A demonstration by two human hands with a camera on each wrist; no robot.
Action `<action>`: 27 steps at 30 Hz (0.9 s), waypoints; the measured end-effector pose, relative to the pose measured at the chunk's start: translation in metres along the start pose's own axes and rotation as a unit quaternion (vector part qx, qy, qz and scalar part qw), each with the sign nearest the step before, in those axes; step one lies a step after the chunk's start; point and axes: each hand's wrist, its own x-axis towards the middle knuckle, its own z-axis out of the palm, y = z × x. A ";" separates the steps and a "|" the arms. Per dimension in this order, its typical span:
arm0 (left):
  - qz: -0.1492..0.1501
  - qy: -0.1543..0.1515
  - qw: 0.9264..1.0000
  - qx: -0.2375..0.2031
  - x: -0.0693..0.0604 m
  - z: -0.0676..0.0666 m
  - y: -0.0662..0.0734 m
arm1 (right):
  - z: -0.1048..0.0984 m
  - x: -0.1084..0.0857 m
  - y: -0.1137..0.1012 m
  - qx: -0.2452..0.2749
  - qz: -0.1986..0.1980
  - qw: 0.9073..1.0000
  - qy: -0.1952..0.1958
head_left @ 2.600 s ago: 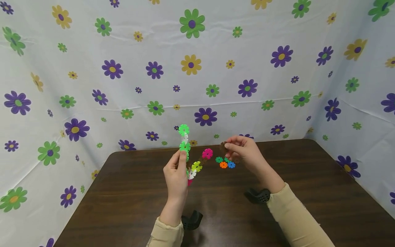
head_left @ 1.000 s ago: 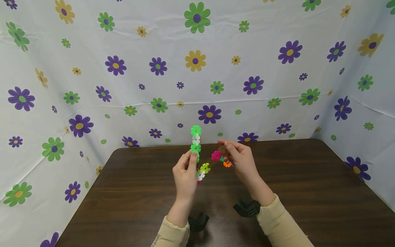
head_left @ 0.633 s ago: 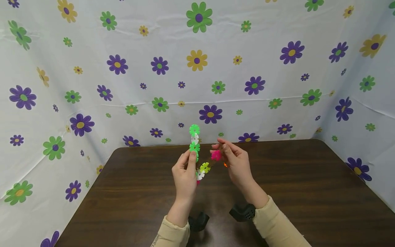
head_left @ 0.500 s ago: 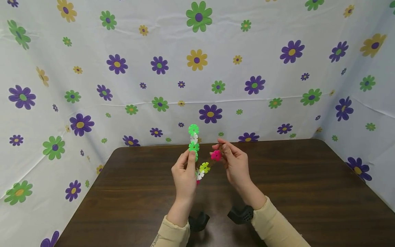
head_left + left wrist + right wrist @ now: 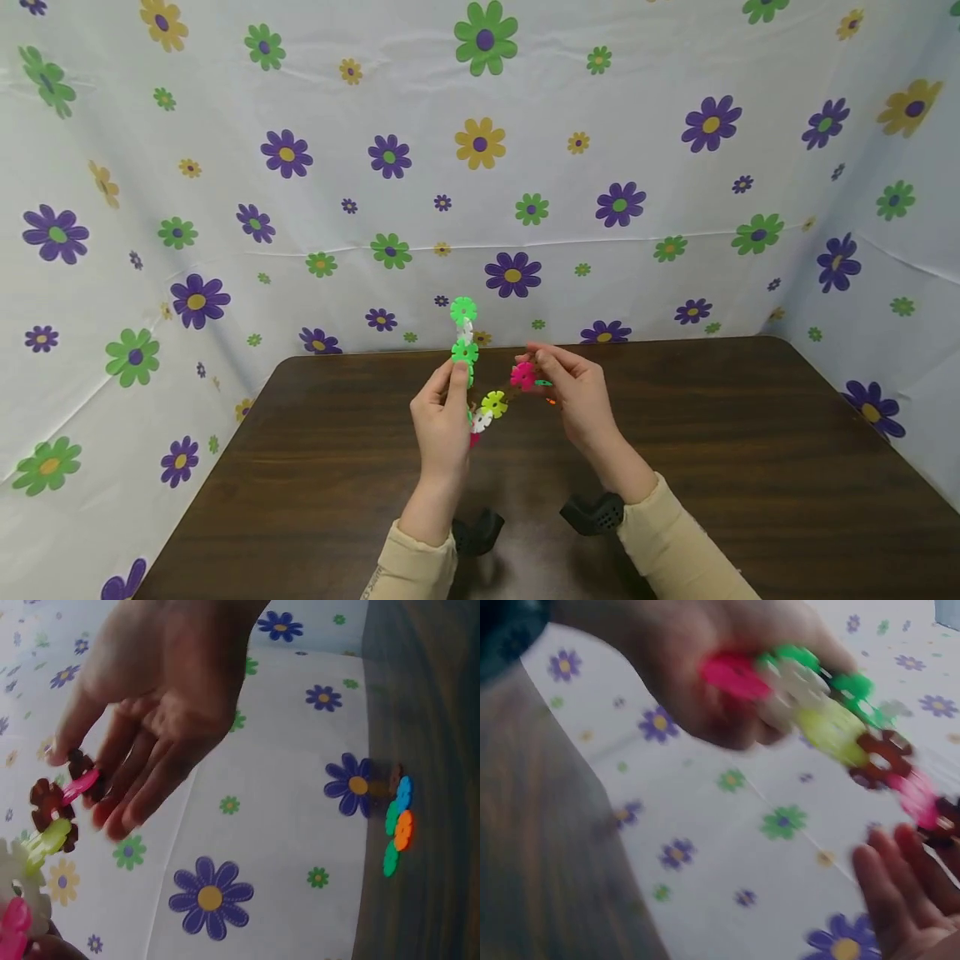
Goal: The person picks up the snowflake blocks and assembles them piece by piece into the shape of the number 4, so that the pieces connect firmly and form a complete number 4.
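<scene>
My left hand [image 5: 441,429] pinches a chain of flower-shaped interlocking discs. A bright green disc [image 5: 463,311] tops the chain, above a white one [image 5: 466,332]. The lower part curves right through a yellow-green disc [image 5: 493,405] and a brown disc [image 5: 886,759] to a pink disc [image 5: 522,375]. My right hand [image 5: 585,404] pinches another brown disc [image 5: 84,769] between thumb and finger, against that pink disc's edge. In the left wrist view the two appear slotted together; how deep I cannot tell. Fingers hide part of the chain's middle.
Several loose discs lie on the dark wooden table [image 5: 337,467] behind my right hand, among them an orange disc [image 5: 403,829] and a blue disc [image 5: 404,793]. A flowered white cloth [image 5: 420,200] hangs behind the table. Black wrist cameras [image 5: 477,533] sit below both hands.
My right hand has brought the brown disc left from above the loose discs to the chain's pink end. Lately the left hand and chain have shifted slightly left.
</scene>
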 end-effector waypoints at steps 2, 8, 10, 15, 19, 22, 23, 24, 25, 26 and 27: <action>-0.014 -0.011 1.000 -0.006 0.003 -0.002 0.000 | -0.009 0.003 -0.005 -0.037 0.018 0.999 -0.035; -0.059 -0.060 0.996 0.002 0.008 -0.008 -0.002 | -0.032 0.007 -0.015 -0.158 0.062 0.974 -0.154; -0.072 -0.073 0.995 0.003 0.010 -0.010 -0.004 | -0.034 0.007 -0.017 -0.174 0.069 0.965 -0.186; -0.101 -0.083 0.991 0.009 0.011 -0.013 -0.008 | -0.033 0.007 -0.016 -0.193 0.069 0.954 -0.218; -0.120 -0.090 0.989 -0.003 0.011 -0.014 -0.010 | -0.029 0.007 -0.011 -0.188 0.065 0.956 -0.214; -0.128 -0.101 0.986 -0.020 0.011 -0.014 -0.011 | -0.026 0.006 -0.009 -0.173 0.062 0.961 -0.205; -0.130 -0.105 0.986 -0.024 0.012 -0.014 -0.012 | -0.026 0.006 -0.009 -0.170 0.061 0.963 -0.202; -0.131 -0.108 0.985 -0.027 0.012 -0.013 -0.012 | -0.025 0.006 -0.009 -0.168 0.058 0.964 -0.198; -0.132 -0.110 0.985 -0.027 0.012 -0.013 -0.013 | -0.025 0.005 -0.009 -0.166 0.057 0.965 -0.194; -0.132 -0.112 0.985 -0.026 0.012 -0.013 -0.014 | -0.025 0.005 -0.008 -0.165 0.055 0.967 -0.188; -0.132 -0.113 0.984 -0.025 0.012 -0.013 -0.014 | -0.024 0.005 -0.008 -0.162 0.055 0.968 -0.182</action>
